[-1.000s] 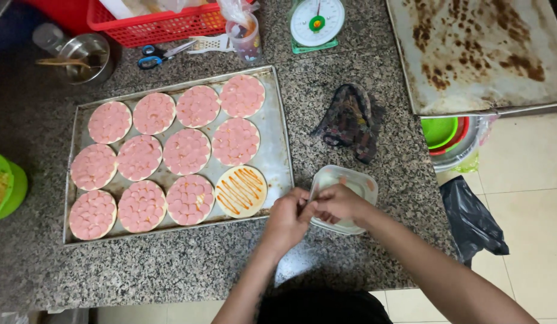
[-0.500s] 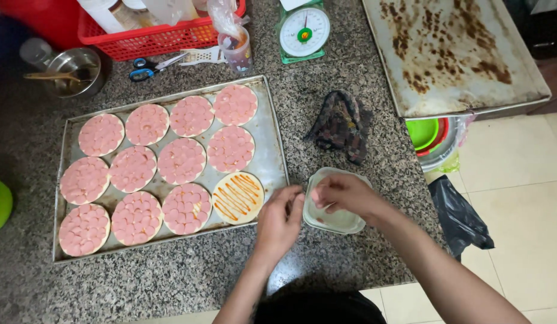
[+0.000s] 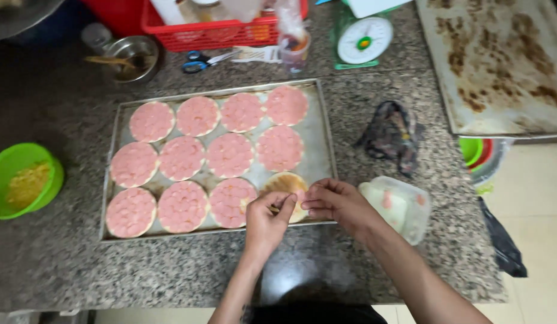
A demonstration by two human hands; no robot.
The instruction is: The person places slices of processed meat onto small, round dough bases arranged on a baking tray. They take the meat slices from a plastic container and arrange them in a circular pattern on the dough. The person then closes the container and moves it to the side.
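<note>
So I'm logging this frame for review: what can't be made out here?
- Head view: whatever the left hand and right hand pinch is hidden by their fingers.
- The bare sauced round base on the metal baking tray is partly covered by both hands.
- The red plastic basket is cut off by the top edge.
- The contents of the clear plastic tub are blurred.

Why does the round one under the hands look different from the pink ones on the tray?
The round base by the hands is tan and bare on top; the pink-topped rounds are covered with pink slices. The hands partly hide the base; the pink-topped rounds lie in full view. All are round and sit on the same metal tray.
</note>
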